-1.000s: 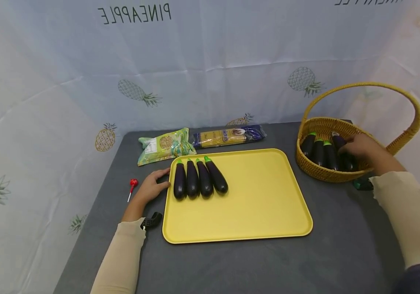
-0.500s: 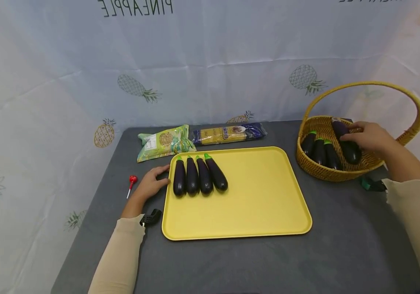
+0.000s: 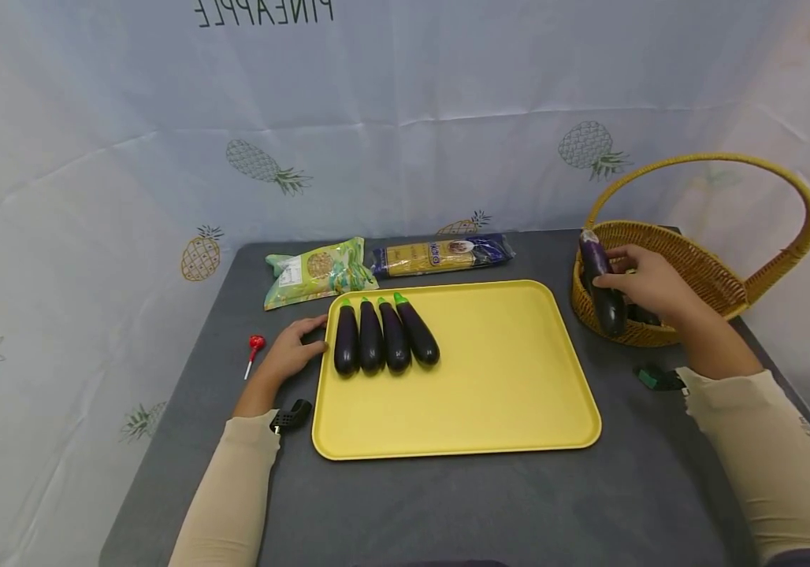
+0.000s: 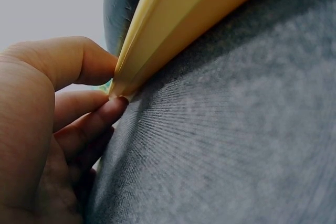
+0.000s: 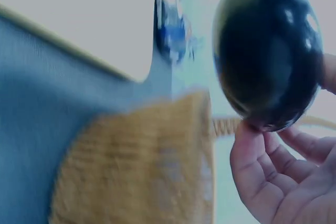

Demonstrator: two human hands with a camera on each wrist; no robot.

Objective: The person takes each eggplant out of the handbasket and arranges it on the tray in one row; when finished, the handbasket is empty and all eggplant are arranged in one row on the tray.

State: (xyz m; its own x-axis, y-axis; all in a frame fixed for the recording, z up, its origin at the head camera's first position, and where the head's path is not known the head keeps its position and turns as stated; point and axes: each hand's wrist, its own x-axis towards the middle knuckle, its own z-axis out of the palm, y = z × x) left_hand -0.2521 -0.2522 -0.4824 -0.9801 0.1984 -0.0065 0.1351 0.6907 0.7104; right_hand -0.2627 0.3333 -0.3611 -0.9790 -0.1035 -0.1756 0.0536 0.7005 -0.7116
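Left arm (image 3: 228, 492), sleeved to the wrist, reached forward along the tabletop's (image 3: 483, 508) left side. Left hand (image 3: 290, 356) lay low; its thumb (image 4: 86, 61) and fingers (image 4: 86, 129) were slightly bent, pointing inward. Right arm (image 3: 767, 441), likewise sleeved, slanted in across the right edge. Right hand (image 3: 649, 285) hung near the far right corner, fingers curled in a grip.

Tray (image 3: 504, 370) yel; eggplants on it (image 3: 371, 346) blk-purple, grn-tipped; held eggplant (image 3: 608, 307) dk purple, pale-tipped; basket (image 3: 703, 272) golden-brn weave; bench (image 3: 483, 512) dk gry; lollipop (image 3: 257, 342) red/wht; backdrop (image 3: 447, 79) pale w/ pineapple print.
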